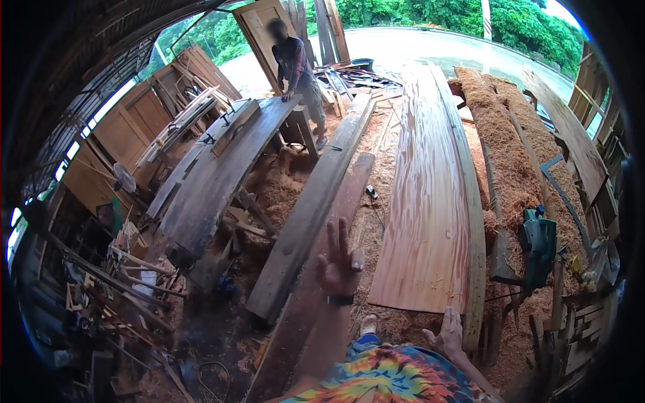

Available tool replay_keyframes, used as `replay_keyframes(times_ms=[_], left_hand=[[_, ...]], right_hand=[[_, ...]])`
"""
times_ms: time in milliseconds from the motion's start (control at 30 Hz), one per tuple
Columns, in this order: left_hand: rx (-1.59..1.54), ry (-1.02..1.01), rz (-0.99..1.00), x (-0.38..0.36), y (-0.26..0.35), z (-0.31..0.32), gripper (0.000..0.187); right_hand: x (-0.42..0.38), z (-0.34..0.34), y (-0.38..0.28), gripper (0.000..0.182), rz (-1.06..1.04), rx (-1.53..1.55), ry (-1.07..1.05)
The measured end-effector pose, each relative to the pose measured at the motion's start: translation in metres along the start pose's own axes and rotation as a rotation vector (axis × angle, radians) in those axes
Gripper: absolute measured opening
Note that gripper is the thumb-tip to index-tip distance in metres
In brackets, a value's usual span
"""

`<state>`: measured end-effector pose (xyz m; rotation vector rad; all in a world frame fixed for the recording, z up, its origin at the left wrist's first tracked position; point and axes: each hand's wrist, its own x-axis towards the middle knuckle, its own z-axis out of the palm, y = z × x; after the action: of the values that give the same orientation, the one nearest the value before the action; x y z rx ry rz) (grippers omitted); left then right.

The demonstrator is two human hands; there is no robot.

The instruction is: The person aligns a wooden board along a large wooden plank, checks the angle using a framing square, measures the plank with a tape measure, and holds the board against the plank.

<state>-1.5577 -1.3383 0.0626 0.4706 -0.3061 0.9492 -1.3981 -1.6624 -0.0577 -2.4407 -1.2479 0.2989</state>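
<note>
A single view looked out from the wearer's head, standing at the near end of the broad wavy-grained plank (426,195). From there it faced forward along the plank and tipped steeply down, close enough to catch the wearer's tie-dye shirt (386,373) just short of it. Past the plank's far end it reached the road (437,43); sideways it spread to the dark slab (208,195) on the left and the shavings (487,117) on the right.

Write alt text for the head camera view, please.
A person's left hand is held up, their right hand at the near end of a wide, grained plank. To the right are wood shavings and a green power tool; farther back, on the left, another person stands at a dark board.
</note>
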Motion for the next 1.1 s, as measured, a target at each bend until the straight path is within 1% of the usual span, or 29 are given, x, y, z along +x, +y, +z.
replay_keyframes(times_ms=[67, 167, 200, 233, 267, 300, 333, 367, 400, 433, 467, 567, 633, 667, 733, 767, 800, 833, 900, 1000, 1100], left_hand=[[-0.002, 0.007, 0.007, -0.001, 0.0, 0.002, 0.088], [0.013, 0.011, 0.015, -0.001, 0.0, 0.005, 0.086], [0.012, 0.026, 0.013, -0.003, -0.001, 0.006, 0.086], [-0.001, -0.012, -0.004, 0.0, -0.001, 0.008, 0.086], [-0.025, -0.032, -0.027, 0.002, -0.003, 0.014, 0.086], [-0.067, -0.026, -0.051, -0.002, -0.009, 0.019, 0.087], [-0.104, -0.044, -0.072, -0.001, -0.017, 0.031, 0.089], [-0.143, -0.032, -0.095, -0.006, -0.027, 0.039, 0.09], [-0.175, -0.034, -0.115, -0.007, -0.036, 0.046, 0.091], [-0.204, -0.043, -0.135, -0.007, -0.043, 0.05, 0.091], [-0.243, -0.065, -0.145, -0.01, -0.051, 0.052, 0.093], [-0.243, 0.021, -0.153, -0.02, -0.062, 0.053, 0.091], [-0.259, -0.066, -0.156, -0.025, -0.06, 0.04, 0.091], [-0.257, -0.11, -0.13, -0.028, -0.056, 0.033, 0.092], [-0.249, 0.05, -0.086, -0.034, -0.052, 0.046, 0.091], [-0.265, 0.071, -0.074, -0.036, -0.051, 0.045, 0.091], [-0.281, 0.092, -0.062, -0.037, -0.049, 0.044, 0.091], [-0.317, 0.057, -0.059, -0.039, -0.048, 0.037, 0.091], [-0.273, 0.079, -0.053, -0.037, -0.044, 0.035, 0.089], [-0.118, 0.213, -0.036, -0.037, -0.042, 0.044, 0.085], [-0.12, 0.185, -0.026, -0.036, -0.041, 0.041, 0.085]], right_hand=[[0.002, -0.002, -0.002, 0.105, 0.009, -0.004, -0.02], [0.011, -0.001, -0.001, 0.093, -0.121, 0.039, 0.058], [0.022, -0.01, -0.009, 0.084, -0.115, 0.163, -0.008], [0.04, -0.024, -0.024, 0.076, -0.089, 0.282, -0.084], [0.061, -0.047, -0.048, 0.07, 0.059, 0.67, -0.326], [0.082, -0.069, -0.072, 0.064, 0.298, 1.008, -0.516], [0.096, -0.079, -0.09, 0.061, 0.446, 1.483, -0.61], [0.122, -0.057, -0.08, 0.058, 0.041, 1.663, -0.708], [0.144, -0.06, -0.093, 0.057, -0.099, 1.74, -0.757], [0.161, -0.072, -0.114, 0.055, -0.097, 1.788, -0.832], [0.17, -0.085, -0.139, 0.05, -0.014, 1.885, -0.884], [0.187, -0.089, -0.174, 0.046, -0.054, 1.876, -0.959], [0.187, -0.079, -0.189, 0.044, 0.049, 1.833, -0.846], [0.187, -0.077, -0.195, 0.044, 0.069, 1.802, -0.857], [0.186, -0.08, -0.201, 0.042, 0.085, 1.75, -0.918], [0.185, -0.082, -0.203, 0.042, 0.079, 1.731, -0.964], [0.185, -0.076, -0.205, 0.041, 0.086, 1.728, -0.949], [0.185, -0.071, -0.208, 0.041, 0.092, 1.727, -0.931], [0.186, -0.066, -0.214, 0.041, 0.116, 1.737, -0.899], [0.184, -0.065, -0.221, 0.042, 0.171, 1.763, -0.866], [0.187, -0.059, -0.22, 0.04, 0.173, 1.748, -0.864]])
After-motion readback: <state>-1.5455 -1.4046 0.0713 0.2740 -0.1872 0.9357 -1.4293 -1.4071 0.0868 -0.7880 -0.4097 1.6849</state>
